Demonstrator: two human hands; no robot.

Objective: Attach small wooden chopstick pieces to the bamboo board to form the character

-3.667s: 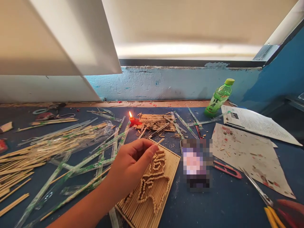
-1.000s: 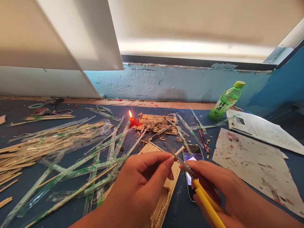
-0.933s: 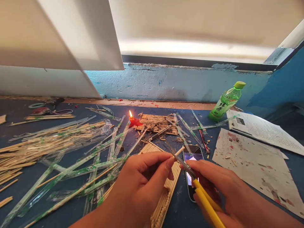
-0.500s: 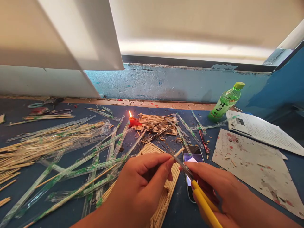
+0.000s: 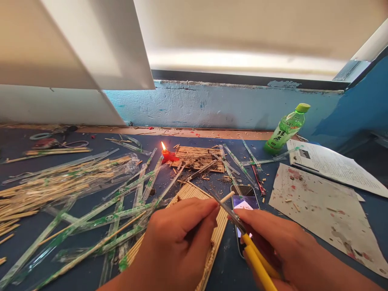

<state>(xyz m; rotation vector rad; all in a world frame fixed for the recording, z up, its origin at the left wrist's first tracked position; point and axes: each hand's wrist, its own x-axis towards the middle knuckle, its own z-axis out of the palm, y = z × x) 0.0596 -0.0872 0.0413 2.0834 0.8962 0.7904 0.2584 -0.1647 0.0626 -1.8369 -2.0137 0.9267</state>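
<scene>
My left hand (image 5: 182,236) pinches a thin wooden stick (image 5: 228,197), whose pale end pokes out past the fingertips. Scissors (image 5: 259,260) with yellow handles are gripped in my right hand (image 5: 285,242). Their blades cross the stick close to my left fingertips; how far apart the blades are is hard to see. Beneath both hands lies a panel of sticks laid side by side (image 5: 222,226), partly covered by my left hand. A lit phone (image 5: 254,204) rests on the table under the scissors.
A red candle (image 5: 168,156) burns beside a smaller, charred stick panel (image 5: 197,155). Loose chopsticks (image 5: 57,178) and clear wrappers (image 5: 112,218) spread across the left. At right are a green tea bottle (image 5: 286,129), a stained sheet (image 5: 321,214) and a printed booklet (image 5: 330,165).
The view has shifted slightly. The stick's protruding end has dipped a little and sits closer to the scissor blades. Both hands keep their grips.
</scene>
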